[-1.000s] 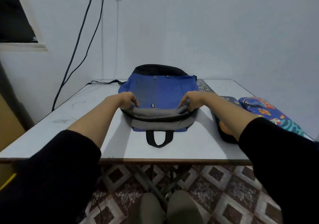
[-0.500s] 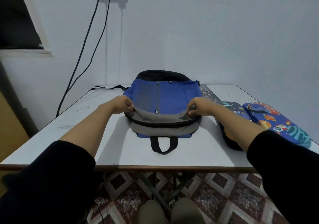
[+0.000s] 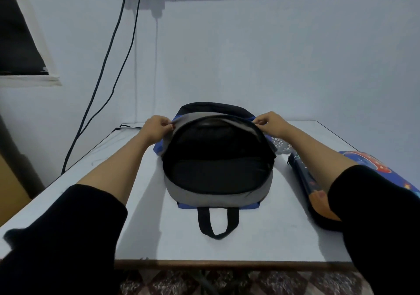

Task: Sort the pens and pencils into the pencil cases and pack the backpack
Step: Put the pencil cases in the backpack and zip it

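A blue and grey backpack lies flat on the white table, its black carry loop toward me. Its main compartment gapes wide, showing a dark lining with nothing visible inside. My left hand pinches the lifted grey flap at its left edge. My right hand pinches the same flap at its right edge. Two pencil cases lie to the right: a dark one partly under my right forearm and a blue space-print one beyond it. No loose pens or pencils show.
A patterned flat item lies beside the backpack's right side. Black cables hang down the wall at the back left to the table's corner. The table's front edge runs close to me, with tiled floor below.
Both hands have pulled the backpack's grey flap up and away from me, opening the main compartment wide. The camera has tilted upward.
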